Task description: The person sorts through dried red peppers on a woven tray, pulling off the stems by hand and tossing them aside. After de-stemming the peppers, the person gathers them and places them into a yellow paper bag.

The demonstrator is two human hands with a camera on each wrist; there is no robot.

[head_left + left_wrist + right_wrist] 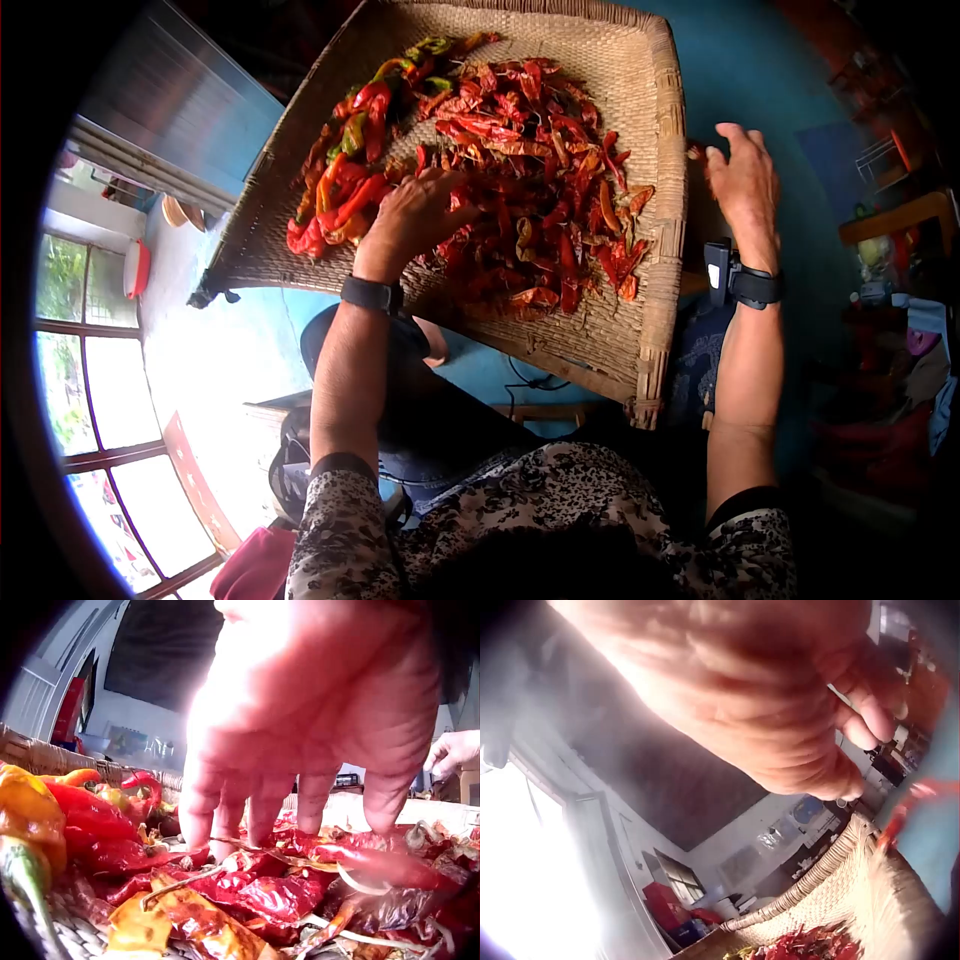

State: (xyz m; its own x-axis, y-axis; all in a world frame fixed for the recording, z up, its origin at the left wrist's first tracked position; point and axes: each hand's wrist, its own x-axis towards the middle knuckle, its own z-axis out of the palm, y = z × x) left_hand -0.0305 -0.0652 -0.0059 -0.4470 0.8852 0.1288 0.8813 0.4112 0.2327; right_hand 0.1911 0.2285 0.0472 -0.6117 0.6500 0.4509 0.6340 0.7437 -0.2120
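A woven basket [665,200] holds wrinkled dried red peppers [570,240] at its middle and right, with glossier red, yellow and green peppers [350,190] on its left. My left hand [415,215] is over the pile, and its fingers [262,810] point down with the tips touching dried peppers [277,896]. Beyond the basket's right rim is my right hand [745,185], its fingers apart and slightly bent. A blurred red pepper [904,817] hangs in the air below that hand, near the rim [862,832]; whether a finger touches it cannot be told.
The basket lies above the person's dark-clothed legs [430,410]. Windows [120,390] are at the left, a pink cloth [255,565] at the lower left. Blue floor [800,330] and assorted household items [880,290] lie to the right. A cable [535,380] shows under the basket.
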